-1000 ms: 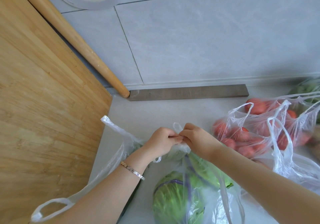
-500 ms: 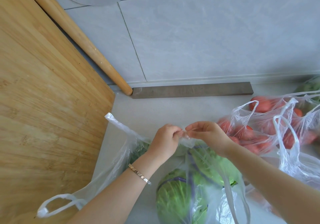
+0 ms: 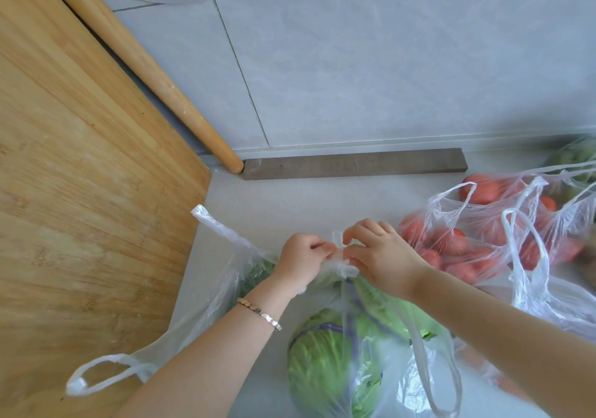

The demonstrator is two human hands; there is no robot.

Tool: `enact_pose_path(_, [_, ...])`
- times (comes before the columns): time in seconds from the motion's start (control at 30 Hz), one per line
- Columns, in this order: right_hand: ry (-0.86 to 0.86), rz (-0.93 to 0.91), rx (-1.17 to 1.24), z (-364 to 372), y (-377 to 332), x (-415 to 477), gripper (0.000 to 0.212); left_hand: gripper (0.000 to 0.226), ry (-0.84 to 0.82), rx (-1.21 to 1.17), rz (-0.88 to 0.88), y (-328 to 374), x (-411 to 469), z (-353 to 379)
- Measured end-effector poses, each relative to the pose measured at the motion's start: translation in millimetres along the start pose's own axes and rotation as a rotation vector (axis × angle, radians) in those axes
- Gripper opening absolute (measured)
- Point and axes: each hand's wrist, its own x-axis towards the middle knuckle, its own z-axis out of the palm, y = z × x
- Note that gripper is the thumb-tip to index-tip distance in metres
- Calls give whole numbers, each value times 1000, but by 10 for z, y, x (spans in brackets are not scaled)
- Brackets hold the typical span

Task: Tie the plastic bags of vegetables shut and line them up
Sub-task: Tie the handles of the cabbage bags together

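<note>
On the pale counter (image 3: 290,198), right in the middle and close to the person, one clear cabbage bag (image 3: 429,372) is sitting with two green cabbages (image 3: 322,369) inside. Two hands are working on it. The left hand (image 3: 303,258) and the right hand (image 3: 383,256) are both pinching the bag's twisted handles (image 3: 338,258) at the top, with fingers curled tight. Just to the left, one other clear bag (image 3: 219,291) is lying open with dark green leaves (image 3: 258,272) in it. To the right, a tomato bag (image 3: 477,243) is holding red tomatoes (image 3: 480,188), too many to count. More bags are lying past it; I cannot tell how many. One wooden board (image 3: 80,191) and one rolling pin (image 3: 145,62) are showing on the left.
</note>
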Motion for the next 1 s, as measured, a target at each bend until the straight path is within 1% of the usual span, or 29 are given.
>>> enact_pose_path(0.07, [-34,-23,-12,-9,-4,-84,24,20,72,161,88,-39,8,0])
enact_pose_path(0.13, [-54,-13,18,-29,-4,-177,21,20,112,229,130,-77,12,-16])
enact_pose_path(0.2, [-71,-7,37,-24,-13,-235,20,20,139,263,121,-114,14,-14])
enact_pose_path(0.27, [-115,26,44,-5,-23,-211,22,21,173,267,69,-147,47,6])
enact_pose_path(0.33, [-156,109,22,-37,-94,-110,26,21,202,262,43,-103,52,-14])
enact_pose_path(0.4, [-196,265,78,-152,-130,2,25,16,194,365,143,-12,47,-71])
enact_pose_path(0.43, [-228,361,168,-231,-132,30,25,15,176,485,209,41,21,-123])
enact_pose_path(0.47, [-279,420,265,-357,-145,-2,27,23,167,608,267,113,-99,-156])
enact_pose_path(0.5, [-291,432,347,-464,-125,1,32,34,163,682,337,173,-177,-218])
enact_pose_path(0.53, [-292,417,411,-591,-111,-19,40,42,144,685,429,232,-283,-272])
enact_pose_path(0.57, [-323,386,451,-716,-98,-59,48,47,83,657,513,277,-390,-325])
enact_pose_path(0.6, [-399,350,462,-861,-104,-125,54,51,-34,621,572,309,-521,-367])
enact_pose_path(0.63, [-502,322,452,-982,-116,-225,58,55,-204,628,584,338,-674,-391])
enact_pose_path(0.7, [-723,269,394,-1167,-156,-443,62,64,-560,760,525,290,-912,-368])
enact_pose_path(0.73, [-820,243,370,-1226,-204,-544,65,67,-693,851,482,234,-989,-338])
enact_pose_path(0.77, [-892,230,315,-1228,-235,-637,67,67,-780,933,450,186,-1044,-299])
enact_pose_path(0.8, [-936,223,228,-1202,-273,-711,69,62,-818,979,437,137,-1088,-253])
enact_pose_path(0.83, [-923,202,141,-1139,-313,-792,67,51,-816,969,441,94,-1128,-197])
enact_pose_path(0.87, [-851,155,80,-1046,-334,-848,61,35,-792,917,448,72,-1145,-146])
enact_pose_path(0.9, [-688,71,64,-954,-357,-901,48,19,-748,841,459,59,-1168,-99])
enact_pose_path(0.93, [-531,7,57,-881,-374,-922,30,13,-702,761,447,50,-1181,-74])
enact_pose_path(0.97, [-388,-4,74,-843,-371,-927,29,15,-664,663,405,60,-1183,-68])
enact_pose_path(1.0, [-234,40,175,-838,-380,-917,43,14,-625,508,338,85,-1190,-81])
